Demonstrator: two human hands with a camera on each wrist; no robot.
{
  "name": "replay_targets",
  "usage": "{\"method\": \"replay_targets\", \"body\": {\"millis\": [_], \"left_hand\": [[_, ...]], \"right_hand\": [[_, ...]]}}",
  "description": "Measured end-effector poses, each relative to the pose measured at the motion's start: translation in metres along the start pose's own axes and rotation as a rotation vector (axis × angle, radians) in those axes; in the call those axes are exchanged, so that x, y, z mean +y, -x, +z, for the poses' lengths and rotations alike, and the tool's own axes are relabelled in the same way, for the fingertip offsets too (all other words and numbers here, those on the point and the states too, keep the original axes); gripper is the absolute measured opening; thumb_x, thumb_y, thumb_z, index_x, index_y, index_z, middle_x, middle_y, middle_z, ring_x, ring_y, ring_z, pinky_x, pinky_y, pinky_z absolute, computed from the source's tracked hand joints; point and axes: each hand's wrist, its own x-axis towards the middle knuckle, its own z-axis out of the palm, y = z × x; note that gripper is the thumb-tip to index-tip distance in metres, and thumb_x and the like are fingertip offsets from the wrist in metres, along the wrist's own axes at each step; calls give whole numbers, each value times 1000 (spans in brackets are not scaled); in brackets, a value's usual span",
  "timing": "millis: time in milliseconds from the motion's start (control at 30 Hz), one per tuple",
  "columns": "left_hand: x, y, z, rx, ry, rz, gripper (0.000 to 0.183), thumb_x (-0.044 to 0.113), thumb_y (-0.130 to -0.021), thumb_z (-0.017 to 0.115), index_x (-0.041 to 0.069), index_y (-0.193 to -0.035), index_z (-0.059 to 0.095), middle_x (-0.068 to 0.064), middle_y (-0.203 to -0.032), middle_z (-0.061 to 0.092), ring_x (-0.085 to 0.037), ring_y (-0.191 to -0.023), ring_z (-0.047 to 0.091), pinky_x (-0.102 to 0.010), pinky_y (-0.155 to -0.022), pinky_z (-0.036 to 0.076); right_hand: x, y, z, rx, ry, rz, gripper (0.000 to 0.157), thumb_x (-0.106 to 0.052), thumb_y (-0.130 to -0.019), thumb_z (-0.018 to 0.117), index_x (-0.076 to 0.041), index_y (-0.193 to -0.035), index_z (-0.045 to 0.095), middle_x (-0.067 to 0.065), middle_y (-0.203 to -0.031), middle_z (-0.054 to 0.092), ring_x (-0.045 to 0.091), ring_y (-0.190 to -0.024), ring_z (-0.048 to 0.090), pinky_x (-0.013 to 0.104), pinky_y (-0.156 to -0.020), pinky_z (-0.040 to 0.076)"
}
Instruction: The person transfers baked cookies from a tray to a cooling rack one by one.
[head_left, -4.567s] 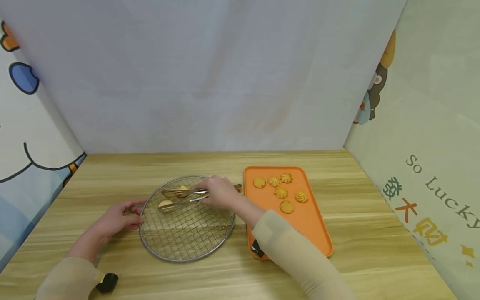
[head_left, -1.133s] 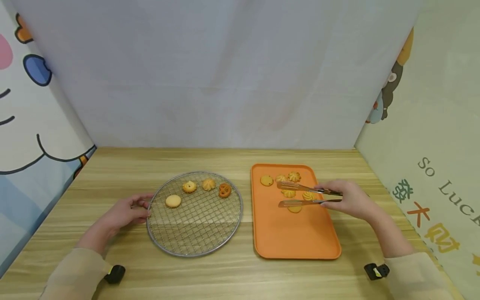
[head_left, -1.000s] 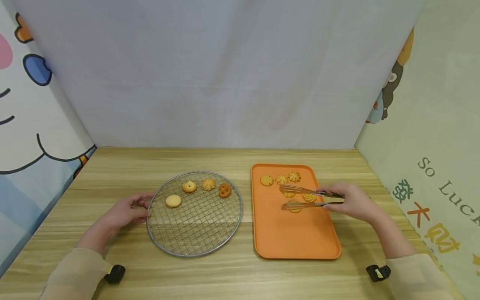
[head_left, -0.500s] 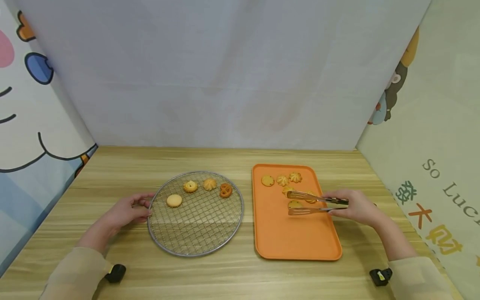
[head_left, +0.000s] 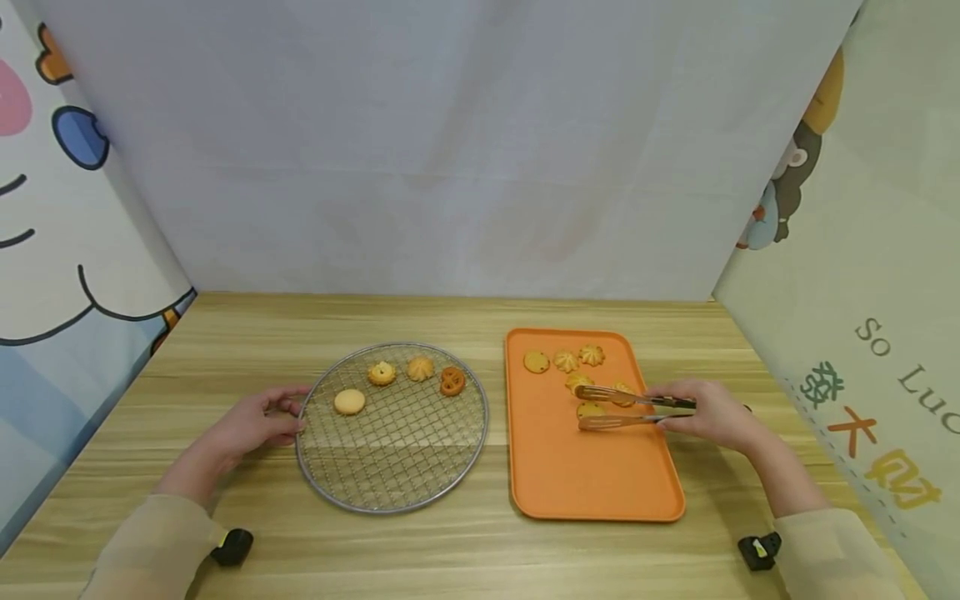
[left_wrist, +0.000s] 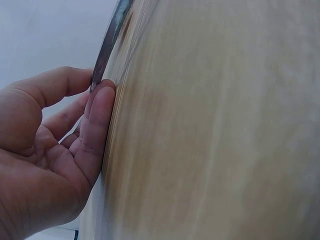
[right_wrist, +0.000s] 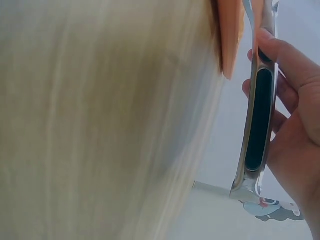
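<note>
While the left hand (head_left: 255,425) pinches the rim of a round silver wire-mesh rack (head_left: 393,454) bearing four baked cookies (head_left: 420,369), the right hand (head_left: 708,410) grips dark-inlaid silver metal tongs (right_wrist: 260,120) (their arms spread apart) over golden cookies (head_left: 566,361) on an orange rectangular tray (head_left: 592,475).

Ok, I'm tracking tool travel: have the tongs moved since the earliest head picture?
Yes, rightward: judged against the orange tray, the tongs were left of it then, over the wire rack, and now they reach over the tray.
</note>
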Motion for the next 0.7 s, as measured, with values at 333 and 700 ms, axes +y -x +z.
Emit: {"method": "replay_targets", "body": {"millis": [333,700], "left_hand": [[0,0,1,0,2,-2,65,5,-89,62,-8,-143,28,-20,-112,47,-9,-87,57,-29,-74,56],[2,1,1,4,16,0,67,4,-88,63,-9,-143,28,-21,-112,48,-8,-87,58,-28,-75,56]], "right_hand": [[6,-1,1,-7,-29,5,38,-21,-77,78,-14,-113,70,3,-106,69,20,-92,64,36,-75,54],[8,0,2,-12,-42,-25,35,-21,-80,75,-11,-113,69,5,-106,69,24,-94,64,36,-75,54]]}}
